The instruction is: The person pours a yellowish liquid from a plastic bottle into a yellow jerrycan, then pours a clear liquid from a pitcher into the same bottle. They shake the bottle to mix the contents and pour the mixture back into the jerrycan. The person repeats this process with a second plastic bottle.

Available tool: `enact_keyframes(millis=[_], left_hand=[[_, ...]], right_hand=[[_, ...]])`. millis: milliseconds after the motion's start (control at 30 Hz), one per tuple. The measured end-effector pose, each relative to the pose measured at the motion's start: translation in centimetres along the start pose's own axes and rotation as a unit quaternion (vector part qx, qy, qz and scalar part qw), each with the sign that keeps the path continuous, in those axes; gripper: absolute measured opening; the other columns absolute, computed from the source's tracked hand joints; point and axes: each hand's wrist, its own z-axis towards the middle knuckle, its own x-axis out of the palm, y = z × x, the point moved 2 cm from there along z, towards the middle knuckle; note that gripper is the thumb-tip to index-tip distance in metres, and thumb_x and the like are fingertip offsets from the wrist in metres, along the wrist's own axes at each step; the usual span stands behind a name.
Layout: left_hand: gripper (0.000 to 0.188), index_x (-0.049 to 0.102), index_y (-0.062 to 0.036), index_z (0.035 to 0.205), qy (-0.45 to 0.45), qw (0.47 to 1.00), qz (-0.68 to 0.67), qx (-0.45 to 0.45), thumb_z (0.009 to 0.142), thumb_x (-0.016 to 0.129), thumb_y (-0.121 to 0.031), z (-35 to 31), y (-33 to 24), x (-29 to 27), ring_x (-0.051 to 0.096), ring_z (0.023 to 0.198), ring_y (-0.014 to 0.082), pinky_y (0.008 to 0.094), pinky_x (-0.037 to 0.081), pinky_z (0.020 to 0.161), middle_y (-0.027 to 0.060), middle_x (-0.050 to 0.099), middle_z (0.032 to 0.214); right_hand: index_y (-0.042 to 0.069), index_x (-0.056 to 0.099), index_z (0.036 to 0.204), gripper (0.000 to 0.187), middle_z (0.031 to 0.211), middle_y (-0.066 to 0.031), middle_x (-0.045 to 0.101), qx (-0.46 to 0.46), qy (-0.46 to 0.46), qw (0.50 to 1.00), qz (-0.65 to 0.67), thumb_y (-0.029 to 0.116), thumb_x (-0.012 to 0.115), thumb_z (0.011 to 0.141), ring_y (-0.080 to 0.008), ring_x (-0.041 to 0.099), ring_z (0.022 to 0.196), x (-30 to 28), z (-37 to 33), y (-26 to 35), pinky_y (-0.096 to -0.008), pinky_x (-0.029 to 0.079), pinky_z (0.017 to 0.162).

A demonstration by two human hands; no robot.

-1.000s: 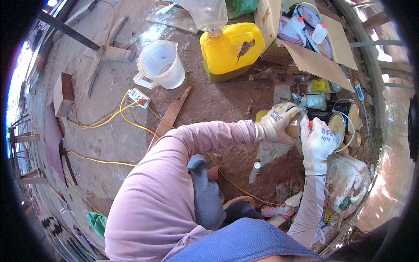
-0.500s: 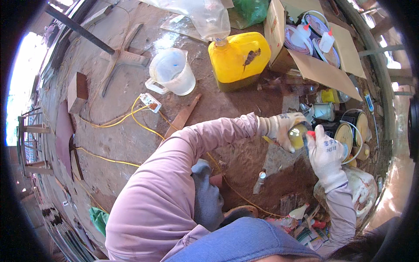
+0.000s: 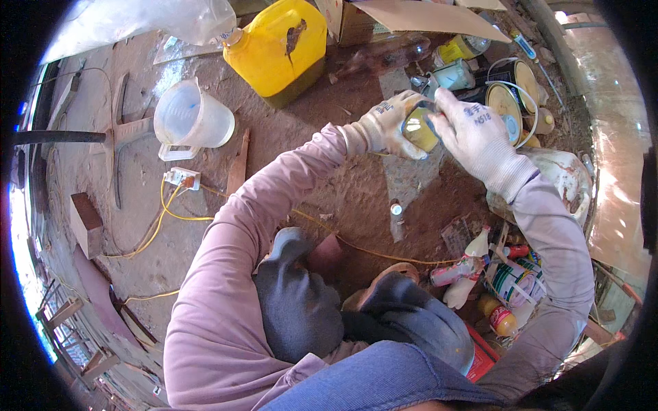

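Note:
Both my hands wear whitish work gloves and meet over the dirt floor, right of centre. My left hand (image 3: 393, 125) is closed around a small clear container (image 3: 419, 135) holding yellow liquid. My right hand (image 3: 476, 132) is at the container's right side, its fingers bent together with the thumb beside the rim. What those fingers grip is hidden. Beyond my hands lie a light blue-grey tin (image 3: 454, 75) and a clear bottle with a yellow label (image 3: 462, 48). A small capped clear bottle (image 3: 397, 220) lies on the floor nearer to me.
A yellow jerrycan (image 3: 277, 51) and a translucent measuring jug (image 3: 194, 118) stand at the far left. A white power socket (image 3: 184, 178) trails yellow cable. Paint cans (image 3: 504, 103) and a dirty white jug (image 3: 558, 178) are at right. Several bottles (image 3: 476, 246) lie near my right forearm.
The view has shifted, so the floor items sit higher and further left. The red piece seen at my right fingers no longer shows. My right hand has turned over the container's side.

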Motion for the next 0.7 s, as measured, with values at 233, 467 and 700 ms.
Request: enact_keyframes(millis=[233,467,700], left_hand=[[0.098,0.055,-0.0068,0.133,-0.015,0.998,0.052,0.024,0.054,0.092,-0.051,-0.1,-0.4,0.1,0.059,0.116,0.0373,0.044,0.049,0.102,0.0181,0.059,0.123],[0.1,0.054,-0.0016,0.13,-0.018,0.996,0.081,0.006,0.054,0.092,-0.054,-0.7,-0.4,-0.1,0.059,0.114,0.0379,0.0448,0.049,0.099,0.0187,0.059,0.121],[0.103,0.052,-0.0066,0.136,-0.012,0.994,0.105,-0.021,0.053,0.091,-0.054,-0.6,-0.8,-0.2,0.057,0.121,0.0404,0.0475,0.048,0.103,0.0198,0.058,0.126]], right_hand=[[0.011,0.063,0.106,0.03,0.101,-0.0085,0.057,-0.341,0.018,0.916,-0.212,0.018,0.073,0.079,-0.0314,0.058,0.092,-2.3,-0.4,0.1,-0.0438,0.049,0.086],[0.013,0.057,0.121,0.035,0.105,-0.0109,0.061,-0.05,0.095,0.991,-0.079,0.026,0.068,0.091,-0.0331,0.063,0.101,-1.1,-0.8,-0.1,-0.0475,0.051,0.086],[0.014,0.055,0.128,0.042,0.104,-0.0151,0.06,0.029,0.131,0.988,-0.072,0.022,0.069,0.09,-0.0373,0.065,0.098,-1.3,-0.4,0.4,-0.051,0.052,0.08]])
